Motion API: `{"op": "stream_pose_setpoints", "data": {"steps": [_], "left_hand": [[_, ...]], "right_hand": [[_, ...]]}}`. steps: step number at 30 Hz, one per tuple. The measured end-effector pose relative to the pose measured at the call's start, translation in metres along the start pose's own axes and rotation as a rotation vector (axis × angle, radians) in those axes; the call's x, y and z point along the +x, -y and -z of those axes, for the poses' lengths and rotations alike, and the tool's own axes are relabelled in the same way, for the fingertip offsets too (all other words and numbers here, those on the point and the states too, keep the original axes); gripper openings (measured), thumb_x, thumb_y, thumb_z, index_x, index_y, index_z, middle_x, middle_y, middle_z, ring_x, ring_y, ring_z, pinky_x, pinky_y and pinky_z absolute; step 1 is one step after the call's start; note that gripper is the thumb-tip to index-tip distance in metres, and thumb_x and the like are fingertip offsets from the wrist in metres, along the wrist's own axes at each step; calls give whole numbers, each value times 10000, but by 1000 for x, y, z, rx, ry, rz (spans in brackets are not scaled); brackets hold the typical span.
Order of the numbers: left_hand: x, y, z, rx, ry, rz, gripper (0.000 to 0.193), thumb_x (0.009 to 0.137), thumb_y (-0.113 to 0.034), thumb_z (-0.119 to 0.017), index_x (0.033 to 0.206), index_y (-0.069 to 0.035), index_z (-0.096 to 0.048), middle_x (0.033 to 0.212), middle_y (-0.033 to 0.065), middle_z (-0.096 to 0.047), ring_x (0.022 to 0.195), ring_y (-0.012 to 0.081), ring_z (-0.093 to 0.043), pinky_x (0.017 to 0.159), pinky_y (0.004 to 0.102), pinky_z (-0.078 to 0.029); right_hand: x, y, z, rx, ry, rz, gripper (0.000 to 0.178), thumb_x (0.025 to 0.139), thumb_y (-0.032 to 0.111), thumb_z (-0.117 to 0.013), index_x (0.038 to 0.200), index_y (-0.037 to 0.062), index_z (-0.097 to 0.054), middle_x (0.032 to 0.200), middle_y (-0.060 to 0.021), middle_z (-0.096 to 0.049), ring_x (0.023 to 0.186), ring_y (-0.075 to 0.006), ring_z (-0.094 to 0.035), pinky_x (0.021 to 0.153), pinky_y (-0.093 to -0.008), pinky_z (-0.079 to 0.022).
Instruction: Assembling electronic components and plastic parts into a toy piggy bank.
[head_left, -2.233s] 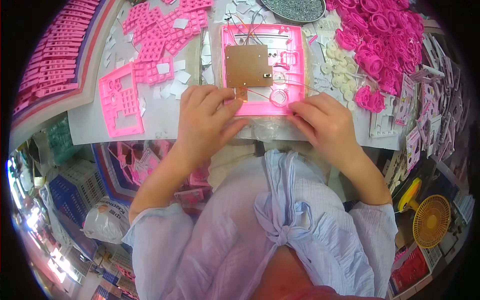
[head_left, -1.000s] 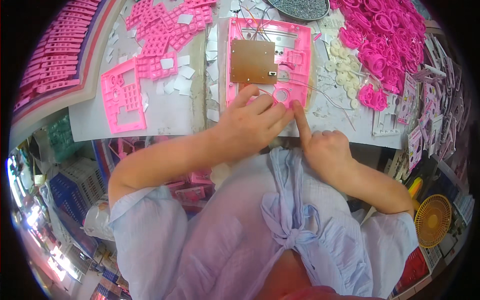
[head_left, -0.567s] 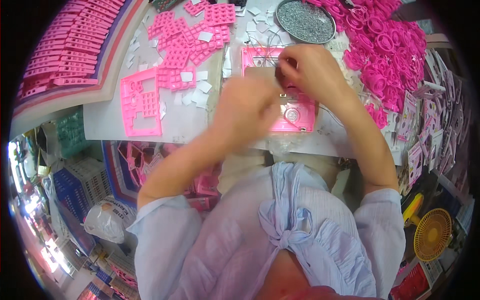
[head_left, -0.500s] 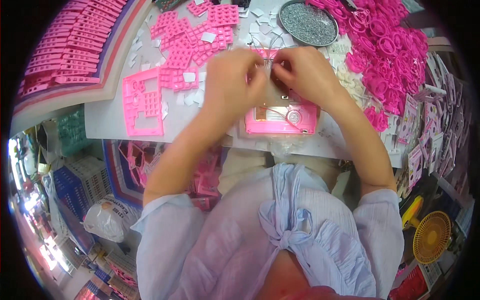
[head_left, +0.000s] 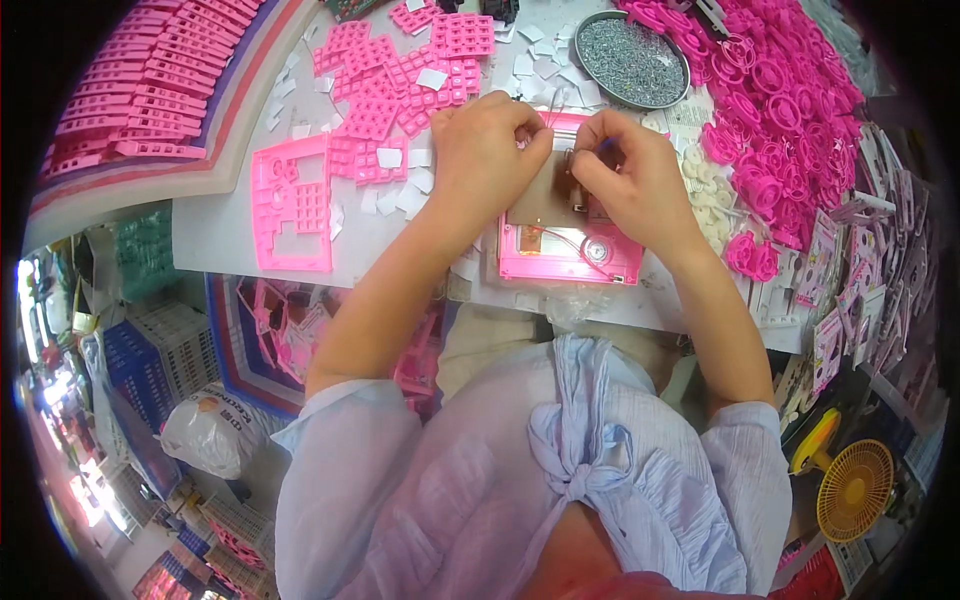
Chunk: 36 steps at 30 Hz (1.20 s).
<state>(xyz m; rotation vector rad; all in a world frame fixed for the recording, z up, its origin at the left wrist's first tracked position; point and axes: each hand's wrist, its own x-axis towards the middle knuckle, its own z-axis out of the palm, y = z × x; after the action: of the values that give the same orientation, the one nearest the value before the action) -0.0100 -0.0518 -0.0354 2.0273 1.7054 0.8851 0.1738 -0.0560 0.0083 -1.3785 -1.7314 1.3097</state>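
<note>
Pink plastic housing (head_left: 570, 262), a flat rectangular shell lying open on the white counter (head_left: 215, 225), sits just before the person, its near edge showing a small round silver speaker (head_left: 597, 251) and thin wires. A brown circuit board (head_left: 545, 200) lies in the shell; both hands cover most of it, so its upper part is hidden. The left hand (head_left: 487, 150) rests on the board's left upper corner with fingers curled, pinching something thin at its fingertips; what it is cannot be made out. The right hand (head_left: 628, 180) is bent over the board's right side, fingers closed around a small dark piece (head_left: 570, 180), too covered to identify. The two hands nearly meet above the board.

To the left of the shell lies a pink plastic frame with square openings (head_left: 293, 205), apart from the hands. Beyond it, loose pink keypad grids (head_left: 400, 70) and small white squares (head_left: 420, 185) are scattered. A round metal dish of small screws (head_left: 632, 60) stands behind the right hand. A heap of pink ring-shaped parts (head_left: 780, 90) fills the right, with white round pieces (head_left: 705, 190) near the wrist. Rows of pink strips (head_left: 120, 90) at far left are bent by the lens edge.
</note>
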Motion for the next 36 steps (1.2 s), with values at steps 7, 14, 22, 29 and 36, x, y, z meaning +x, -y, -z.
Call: {"op": "stream_pose_setpoints", "data": {"steps": [7, 14, 22, 29, 36], "left_hand": [[2, -2, 3, -14, -6, -84, 165, 777, -254, -762, 791, -90, -751, 726, 31, -648, 690, 190, -627, 687, 383, -414], [8, -15, -2, 212, -86, -244, 98, 774, -228, -742, 769, -132, -722, 713, -9, -632, 764, 189, -598, 816, 432, -325], [7, -13, -7, 177, -173, -364, 91, 759, -151, -718, 835, -131, -671, 746, -23, -646, 769, 177, -594, 845, 419, -333], [7, -17, -1, 63, -60, -280, 172, 775, -123, -697, 945, -103, -684, 770, -13, -671, 715, 158, -590, 847, 388, -355], [10, -13, 8, -260, 68, -57, 227, 812, -101, -698, 1020, -12, -676, 813, 73, -711, 650, 146, -616, 628, 290, -490]], "right_hand": [[-19, -3, -8, -491, 219, 712, 226, 798, 116, -689, 1024, 106, -685, 945, -48, -674, 853, -276, -645, 706, -379, -536], [53, -22, 35, -680, -295, 808, 233, 802, 46, -643, 1020, 102, -705, 915, -68, -697, 889, -293, -629, 760, -428, -532], [38, -19, 46, -606, -27, 677, 153, 835, 75, -650, 986, 60, -671, 909, -112, -675, 861, -305, -639, 744, -406, -529], [24, -15, 30, -432, -186, 584, 166, 798, 35, -674, 962, 58, -665, 902, -111, -666, 844, -290, -640, 694, -397, -530], [8, -6, 33, -619, -161, 876, 221, 706, 26, -705, 920, 65, -665, 894, -78, -650, 859, -280, -619, 722, -385, -531]]}}
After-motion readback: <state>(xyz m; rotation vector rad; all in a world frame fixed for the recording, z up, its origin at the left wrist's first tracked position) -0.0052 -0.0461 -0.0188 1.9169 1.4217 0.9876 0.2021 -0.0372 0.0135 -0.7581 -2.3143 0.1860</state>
